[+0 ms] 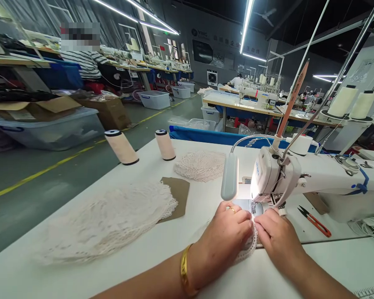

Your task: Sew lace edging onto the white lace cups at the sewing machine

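Presently gathering white lace (254, 241) under the head of a sewing machine (272, 178), just in front of the presser foot, with both hands close together in the lit patch. Grasping the lace's edge with the curled fingers of the left hand (226, 238), knuckles up, and wearing a gold ring (232, 210) and a gold bracelet (184, 270) on that side. Touching the same strip from across with the bunched fingers of the right hand (282, 234); cannot tell whether pinching or merely pressing there. Visible between both hands: a curved border with small holes, partly hidden beneath the left. Near the right hand, on the surface (174, 234), orange-handled snips (320, 226). To the left, spread broadly, a large pile of lace pieces (106, 220), overlapping a brown card (179, 197). Farther back, a smaller lace heap (201, 166), near two peach thread spools (165, 145) on end. Over the work, a slim grey lamp (230, 176) on a bent neck; atop the machine, a reddish pencil (293, 99). Around the machine's arm, a blue strip (363, 182). Beyond, across the yellow-lined floor (65, 182), a person in a striped top (84, 64) and rows of other machines (263, 98)
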The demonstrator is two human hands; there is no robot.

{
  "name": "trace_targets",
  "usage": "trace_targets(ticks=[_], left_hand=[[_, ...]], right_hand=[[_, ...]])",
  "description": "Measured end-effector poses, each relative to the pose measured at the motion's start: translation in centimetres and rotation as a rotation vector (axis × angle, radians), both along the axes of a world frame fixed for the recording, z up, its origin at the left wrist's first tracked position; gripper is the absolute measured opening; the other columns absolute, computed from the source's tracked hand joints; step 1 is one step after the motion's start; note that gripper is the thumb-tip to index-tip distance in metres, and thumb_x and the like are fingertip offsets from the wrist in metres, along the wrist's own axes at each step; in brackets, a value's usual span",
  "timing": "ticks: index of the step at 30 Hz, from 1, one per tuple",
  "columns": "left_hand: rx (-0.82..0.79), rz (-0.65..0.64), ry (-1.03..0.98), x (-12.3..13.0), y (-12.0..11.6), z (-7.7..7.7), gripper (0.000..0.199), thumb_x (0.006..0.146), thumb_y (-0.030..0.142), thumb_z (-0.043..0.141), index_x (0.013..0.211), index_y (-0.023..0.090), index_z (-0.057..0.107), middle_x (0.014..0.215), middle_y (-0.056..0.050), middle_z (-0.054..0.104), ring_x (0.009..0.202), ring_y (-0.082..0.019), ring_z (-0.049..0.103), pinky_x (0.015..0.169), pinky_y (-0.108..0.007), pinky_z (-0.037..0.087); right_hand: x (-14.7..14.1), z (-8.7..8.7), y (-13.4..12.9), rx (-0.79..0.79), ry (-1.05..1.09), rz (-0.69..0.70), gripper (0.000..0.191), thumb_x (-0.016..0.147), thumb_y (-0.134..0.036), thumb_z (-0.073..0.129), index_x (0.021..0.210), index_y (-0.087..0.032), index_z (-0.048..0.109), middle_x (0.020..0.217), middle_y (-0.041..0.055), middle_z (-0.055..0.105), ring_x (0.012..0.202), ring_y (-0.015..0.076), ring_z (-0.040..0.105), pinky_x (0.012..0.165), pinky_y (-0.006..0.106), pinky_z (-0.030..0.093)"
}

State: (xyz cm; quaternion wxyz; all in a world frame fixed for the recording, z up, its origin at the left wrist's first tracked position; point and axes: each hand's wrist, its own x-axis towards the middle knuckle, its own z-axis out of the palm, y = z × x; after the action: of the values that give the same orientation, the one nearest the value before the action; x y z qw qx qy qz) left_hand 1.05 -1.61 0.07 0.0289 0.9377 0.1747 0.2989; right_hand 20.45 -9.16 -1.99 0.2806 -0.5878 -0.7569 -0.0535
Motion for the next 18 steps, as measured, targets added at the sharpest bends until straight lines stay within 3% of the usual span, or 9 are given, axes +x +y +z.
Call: trace_targets(ticks=[10, 18], left_hand=[[0.021, 0.028, -0.002, 0.21, 0.84, -0.37, 0.018, 0.100, 0.013, 0.055, 0.088, 0.021, 0.067, 0.089, -0.003, 0.075, 0.083, -0.021, 0.066, 0.088, -0.039, 0.042], [0.015, 0.041, -0.034, 0.31, 0.98, -0.65, 0.020, 0.098, 0.011, 0.055, 0.085, 0.020, 0.067, 0.097, -0.002, 0.080, 0.086, -0.021, 0.069, 0.087, -0.044, 0.038]], right_hand=[[0.20, 0.06, 0.27, 0.047, -0.059, -0.032, 0.031, 0.102, -0.014, 0.044, 0.104, -0.024, 0.072, 0.083, 0.0044, 0.065, 0.065, 0.0199, 0.055, 0.060, 0.029, 0.038], [0.37, -0.05, 0.47, 0.034, -0.058, -0.046, 0.032, 0.101, -0.013, 0.042, 0.100, -0.024, 0.073, 0.083, 0.0050, 0.067, 0.069, 0.0214, 0.060, 0.061, 0.030, 0.039]])
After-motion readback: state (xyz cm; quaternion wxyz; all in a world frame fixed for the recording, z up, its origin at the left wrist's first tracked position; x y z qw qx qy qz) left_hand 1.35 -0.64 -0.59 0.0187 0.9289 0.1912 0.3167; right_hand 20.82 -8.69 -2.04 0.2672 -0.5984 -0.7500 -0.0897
